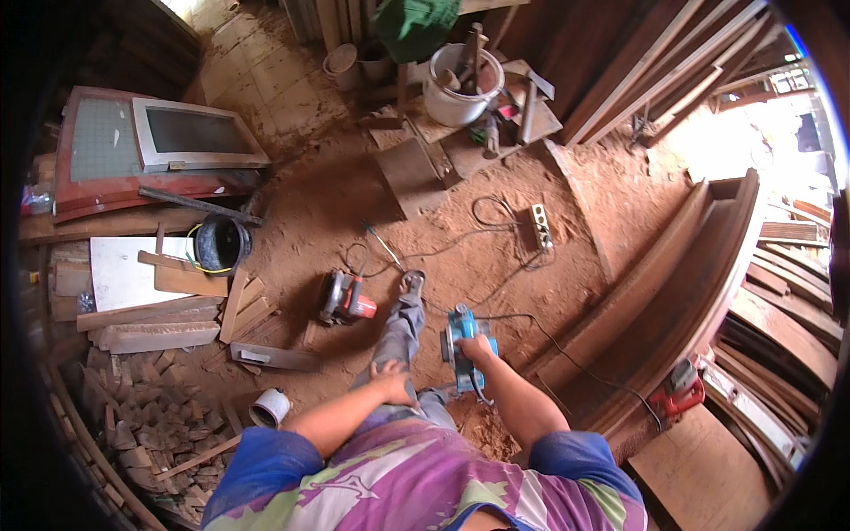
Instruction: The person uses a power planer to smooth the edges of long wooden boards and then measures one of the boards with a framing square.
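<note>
My right hand is wrapped round the handle of a blue electric planer, which I hold beside my right leg above the sawdust-covered ground. Its black cord runs off to the right. Resting on my left thigh, my left hand holds nothing, and its fingers lie against the grey trouser leg. In front of my left leg a red and black circular saw sits on the ground. Close to my right side stretches a long brown wooden frame, tilted away from me.
A power strip with cords lies ahead. Wood offcuts pile up at the left, near a white pot and a black bucket. A white bucket of tools stands far ahead. A red power tool rests at the right.
</note>
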`<action>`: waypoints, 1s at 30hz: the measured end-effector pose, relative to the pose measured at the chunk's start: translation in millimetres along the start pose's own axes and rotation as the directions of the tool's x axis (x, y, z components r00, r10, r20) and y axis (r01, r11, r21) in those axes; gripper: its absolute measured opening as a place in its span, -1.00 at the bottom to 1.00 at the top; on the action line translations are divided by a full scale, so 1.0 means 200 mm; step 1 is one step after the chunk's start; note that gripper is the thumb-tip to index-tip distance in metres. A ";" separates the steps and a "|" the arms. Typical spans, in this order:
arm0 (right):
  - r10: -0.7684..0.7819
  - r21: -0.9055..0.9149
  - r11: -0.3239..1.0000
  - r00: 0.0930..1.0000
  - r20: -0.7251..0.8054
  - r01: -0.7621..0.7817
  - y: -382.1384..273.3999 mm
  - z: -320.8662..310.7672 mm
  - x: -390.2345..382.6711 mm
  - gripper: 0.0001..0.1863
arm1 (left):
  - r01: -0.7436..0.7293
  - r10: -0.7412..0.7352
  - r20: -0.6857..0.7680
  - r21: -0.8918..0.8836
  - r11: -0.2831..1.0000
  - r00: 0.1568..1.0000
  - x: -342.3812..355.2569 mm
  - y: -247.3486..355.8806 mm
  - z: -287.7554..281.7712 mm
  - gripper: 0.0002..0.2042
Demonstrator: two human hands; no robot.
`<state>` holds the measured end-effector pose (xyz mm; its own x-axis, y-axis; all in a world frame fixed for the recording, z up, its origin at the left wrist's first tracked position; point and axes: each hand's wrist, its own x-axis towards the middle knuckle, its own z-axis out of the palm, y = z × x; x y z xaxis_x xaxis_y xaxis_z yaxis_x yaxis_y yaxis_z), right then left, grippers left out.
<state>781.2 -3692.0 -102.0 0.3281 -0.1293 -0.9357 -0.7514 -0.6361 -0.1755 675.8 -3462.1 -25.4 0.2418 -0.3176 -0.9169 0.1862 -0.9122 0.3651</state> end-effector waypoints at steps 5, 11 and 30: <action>-0.342 -0.373 0.877 0.939 -0.038 0.304 -0.72 0.20 0.72 -0.60 | -0.040 0.005 -0.172 -0.199 0.979 0.985 0.00 -0.06 -0.14 -0.24; -0.404 -0.188 0.903 0.913 -0.057 0.387 -1.57 0.31 1.42 -0.43 | 0.006 -0.109 -0.334 -0.296 0.955 0.936 -0.01 -0.04 -0.26 -0.40; -0.228 -0.362 0.902 0.972 0.064 0.235 -0.01 -0.11 0.29 -0.57 | -0.129 0.093 -0.135 -0.294 0.947 0.987 0.27 -0.13 -0.42 -0.44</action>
<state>815.0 -3715.0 -148.8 0.4534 0.0679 -0.8887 -0.3933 -0.8795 -0.2679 763.6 -3434.1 -70.6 0.3842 -0.3629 -0.8489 0.4255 -0.7464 0.5117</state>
